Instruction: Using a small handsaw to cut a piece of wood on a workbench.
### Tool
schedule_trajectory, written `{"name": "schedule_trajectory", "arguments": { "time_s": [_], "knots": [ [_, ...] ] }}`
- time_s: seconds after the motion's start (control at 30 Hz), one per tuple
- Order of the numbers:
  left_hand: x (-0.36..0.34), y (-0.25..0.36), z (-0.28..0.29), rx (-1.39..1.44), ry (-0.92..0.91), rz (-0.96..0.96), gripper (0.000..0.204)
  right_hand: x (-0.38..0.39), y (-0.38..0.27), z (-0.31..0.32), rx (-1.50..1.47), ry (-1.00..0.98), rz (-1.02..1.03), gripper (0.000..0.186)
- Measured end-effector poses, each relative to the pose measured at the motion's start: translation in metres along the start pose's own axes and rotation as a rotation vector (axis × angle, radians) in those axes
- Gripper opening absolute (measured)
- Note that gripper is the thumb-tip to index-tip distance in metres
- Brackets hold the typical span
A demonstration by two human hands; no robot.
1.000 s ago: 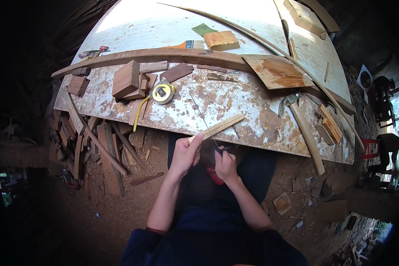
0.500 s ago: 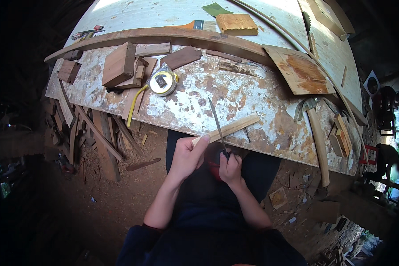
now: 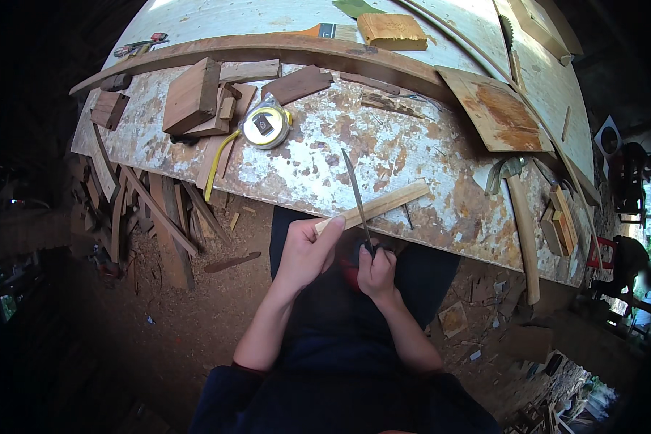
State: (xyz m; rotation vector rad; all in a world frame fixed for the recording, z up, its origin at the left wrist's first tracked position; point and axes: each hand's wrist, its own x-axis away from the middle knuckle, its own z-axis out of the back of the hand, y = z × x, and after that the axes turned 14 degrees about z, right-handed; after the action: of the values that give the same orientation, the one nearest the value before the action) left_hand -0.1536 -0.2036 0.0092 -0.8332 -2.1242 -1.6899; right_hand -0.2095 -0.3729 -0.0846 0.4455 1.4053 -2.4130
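A pale, narrow wooden strip [image 3: 394, 201] slants up to the right, its far end above the bench edge. The near end is gripped by my left hand [image 3: 307, 252], thumb on top. Closed around the dark handle of a long, tapering metal file [image 3: 355, 188] is my right hand [image 3: 377, 272]. The file crosses the strip just right of my left thumb, with its pointed tip away from me. Most of the handle is hidden in my fingers. Both hands are just off the near edge of the paint-spattered workbench [image 3: 311, 173].
A tape measure [image 3: 265, 126] with yellow tape drawn out sits beside wooden blocks [image 3: 192, 98]. To the right are a hammer [image 3: 522, 231], a stained board [image 3: 493, 112] and small blocks [image 3: 557, 226]. A long curved beam [image 3: 296, 47] spans the bench. Offcuts [image 3: 168, 217] lean below its left side.
The bench and its items sit slightly higher in the picture. The file's tip and the strip's far end have shifted slightly up and right, while both hands keep their grips.
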Motion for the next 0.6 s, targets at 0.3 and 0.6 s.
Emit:
{"name": "schedule_trajectory", "arguments": {
  "time_s": [0.3,0.6],
  "knots": [
    [0.004,0.006,-0.003,-0.038,0.013,0.032,0.046,-0.002,0.011,-0.003,0.042,0.029,0.067,0.014],
    [-0.001,0.003,0.001,-0.020,0.003,-0.018,0.045,0.005,0.012,-0.003,0.057,0.001,0.027,0.010]
  ]
}}
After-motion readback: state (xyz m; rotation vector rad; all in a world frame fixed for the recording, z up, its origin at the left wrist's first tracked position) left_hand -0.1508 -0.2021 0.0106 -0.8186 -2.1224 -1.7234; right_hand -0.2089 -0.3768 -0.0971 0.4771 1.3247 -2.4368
